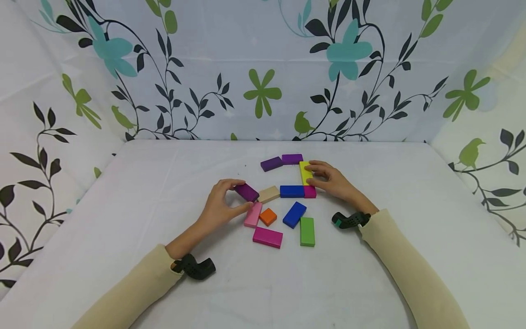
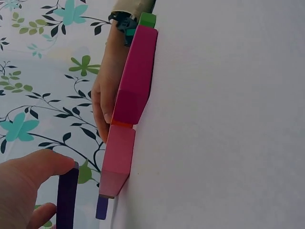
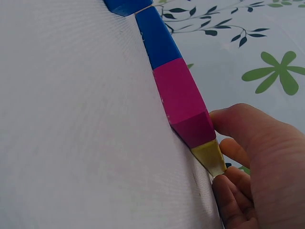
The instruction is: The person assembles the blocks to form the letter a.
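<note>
My left hand (image 1: pixel 219 203) pinches a dark purple block (image 1: pixel 246 192) between thumb and fingers, at the left end of a beige block (image 1: pixel 269 194). In the left wrist view the purple block (image 2: pixel 67 198) stands on edge under a fingertip. A light pink block (image 1: pixel 252 214) lies just below it. My right hand (image 1: pixel 334 182) holds a yellow block (image 1: pixel 305 172) by its right side, fingers along the edge and thumb at the near end. That end meets a small magenta block (image 1: pixel 310 192), beside a blue block (image 1: pixel 291 191). The right wrist view shows the thumb against the magenta block (image 3: pixel 183 95).
Two purple blocks (image 1: pixel 292 159) lie end to end at the back. Nearer me are an orange block (image 1: pixel 268 217), a second blue block (image 1: pixel 294 214), a green block (image 1: pixel 307 231) and a long magenta block (image 1: pixel 267 237). Patterned cloth (image 1: pixel 246 45) rises behind the white table (image 1: pixel 230 292).
</note>
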The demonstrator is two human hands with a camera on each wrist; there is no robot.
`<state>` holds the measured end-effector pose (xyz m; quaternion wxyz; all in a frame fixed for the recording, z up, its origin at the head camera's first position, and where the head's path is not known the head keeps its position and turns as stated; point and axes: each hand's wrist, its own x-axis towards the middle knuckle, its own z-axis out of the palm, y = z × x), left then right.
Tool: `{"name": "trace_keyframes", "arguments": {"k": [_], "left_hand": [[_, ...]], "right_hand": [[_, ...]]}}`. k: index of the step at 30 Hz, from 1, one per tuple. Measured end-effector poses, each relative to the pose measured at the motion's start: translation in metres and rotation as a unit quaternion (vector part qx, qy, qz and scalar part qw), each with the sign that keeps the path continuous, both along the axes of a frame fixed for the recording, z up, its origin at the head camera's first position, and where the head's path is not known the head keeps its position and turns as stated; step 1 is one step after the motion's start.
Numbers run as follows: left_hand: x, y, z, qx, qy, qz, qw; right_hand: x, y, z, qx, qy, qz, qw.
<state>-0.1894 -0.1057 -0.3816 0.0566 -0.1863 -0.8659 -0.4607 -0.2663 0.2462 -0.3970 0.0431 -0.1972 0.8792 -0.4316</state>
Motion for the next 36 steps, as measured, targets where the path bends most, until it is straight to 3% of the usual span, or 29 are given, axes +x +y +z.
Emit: {"name": "trace_keyframes", "arguments": {"k": [23,30,36], "left_hand": [[0.006,0.032,0.012,-0.033,0.046,-0.084,0.9949],[0.008,0.04,0.016,-0.041,0.036,-0.103,0.9931],[0.007,0.046,0.02,-0.046,0.054,-0.126,0.9895]], "right_hand": [[0.0,0.004,-0.003,-0.001,-0.01,-0.004,0.9999],[-0.002,0.001,0.0,-0.004,-0.011,-0.002,0.9999],[-0.003,0.002,0.0,-0.004,-0.013,-0.005,0.9999]]}}
